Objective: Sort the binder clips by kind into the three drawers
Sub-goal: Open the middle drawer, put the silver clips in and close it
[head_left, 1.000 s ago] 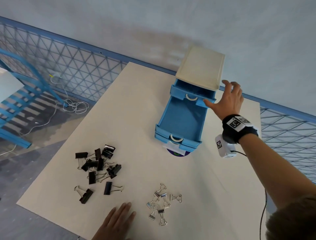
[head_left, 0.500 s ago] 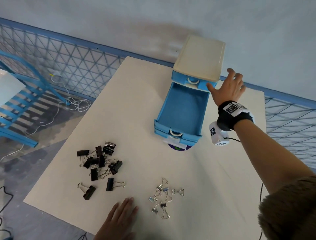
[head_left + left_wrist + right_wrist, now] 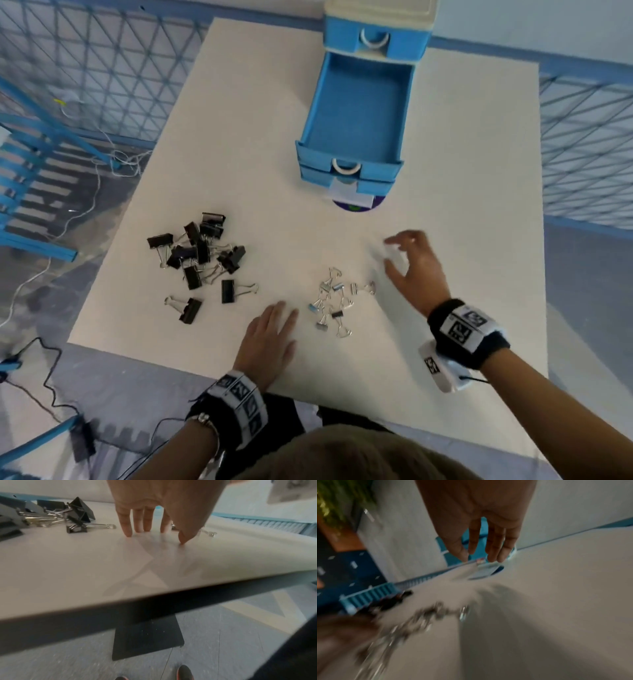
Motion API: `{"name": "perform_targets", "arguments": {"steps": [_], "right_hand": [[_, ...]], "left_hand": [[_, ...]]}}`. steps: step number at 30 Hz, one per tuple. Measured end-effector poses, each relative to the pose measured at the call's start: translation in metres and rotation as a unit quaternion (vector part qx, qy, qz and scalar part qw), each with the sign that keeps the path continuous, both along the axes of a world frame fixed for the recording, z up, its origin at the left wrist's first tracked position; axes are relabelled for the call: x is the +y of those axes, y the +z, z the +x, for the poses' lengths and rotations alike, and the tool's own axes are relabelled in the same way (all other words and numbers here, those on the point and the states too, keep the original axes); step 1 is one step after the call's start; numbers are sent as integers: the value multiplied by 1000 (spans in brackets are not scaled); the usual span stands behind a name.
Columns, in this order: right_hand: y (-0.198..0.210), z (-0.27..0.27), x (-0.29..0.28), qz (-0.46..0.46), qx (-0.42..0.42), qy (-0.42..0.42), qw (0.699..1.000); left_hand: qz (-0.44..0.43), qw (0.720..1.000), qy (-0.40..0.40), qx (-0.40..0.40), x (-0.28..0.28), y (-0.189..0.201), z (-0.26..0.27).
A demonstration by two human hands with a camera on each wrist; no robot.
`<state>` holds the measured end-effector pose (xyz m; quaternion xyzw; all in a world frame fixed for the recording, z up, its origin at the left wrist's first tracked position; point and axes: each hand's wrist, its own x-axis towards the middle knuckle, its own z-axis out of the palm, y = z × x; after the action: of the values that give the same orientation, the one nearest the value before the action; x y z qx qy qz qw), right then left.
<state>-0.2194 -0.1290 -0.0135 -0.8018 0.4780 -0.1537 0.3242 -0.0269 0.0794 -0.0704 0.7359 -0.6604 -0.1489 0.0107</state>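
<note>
Since a second ago the right hand (image 3: 412, 274) has come back from the drawers (image 3: 356, 102) and now hangs over the tabletop (image 3: 274, 120), fingers (image 3: 394, 241) spread and holding nothing. From left to right lie the black clips (image 3: 200, 253), the flat, empty left hand (image 3: 270, 337) and the little silver clips (image 3: 334, 299), with one drawer (image 3: 352, 116) pulled out and empty behind. I think picking up comes next: pinch a silver clip and drop it in.

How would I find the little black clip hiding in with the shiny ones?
Start at the blue drawer unit and come toward the near table edge to the small silvery clips between the two hands. Near that pile's front lies the small black clip, the only dark-bodied one there.
</note>
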Motion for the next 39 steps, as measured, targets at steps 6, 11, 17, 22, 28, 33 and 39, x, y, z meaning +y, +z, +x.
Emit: {"name": "perform_targets", "arguments": {"steps": [6, 11, 17, 22, 28, 33, 39], "right_hand": [[-25, 3, 51, 28, 131, 144, 981], [-29, 9, 58, -20, 156, 179, 971], [-38, 7, 61, -98, 224, 147, 959], [-33, -2, 72, -39, 171, 57, 983], [-21, 12, 95, 44, 107, 41, 992], [-29, 30, 109, 77, 113, 58, 989], [-35, 37, 113, 81, 136, 47, 986]], "left_hand": [[6, 998, -18, 62, -36, 13, -8], [2, 994, -70, 81, -48, 18, -18], [51, 995, -8, 84, -50, 15, -26], [62, 994, 28, 86, -53, 18, -26], [25, 977, 100, 186, -44, 18, -29], [33, 974, 83, 206, -32, 21, -42], [55, 981, 91, 165, -31, 22, -51]]}}
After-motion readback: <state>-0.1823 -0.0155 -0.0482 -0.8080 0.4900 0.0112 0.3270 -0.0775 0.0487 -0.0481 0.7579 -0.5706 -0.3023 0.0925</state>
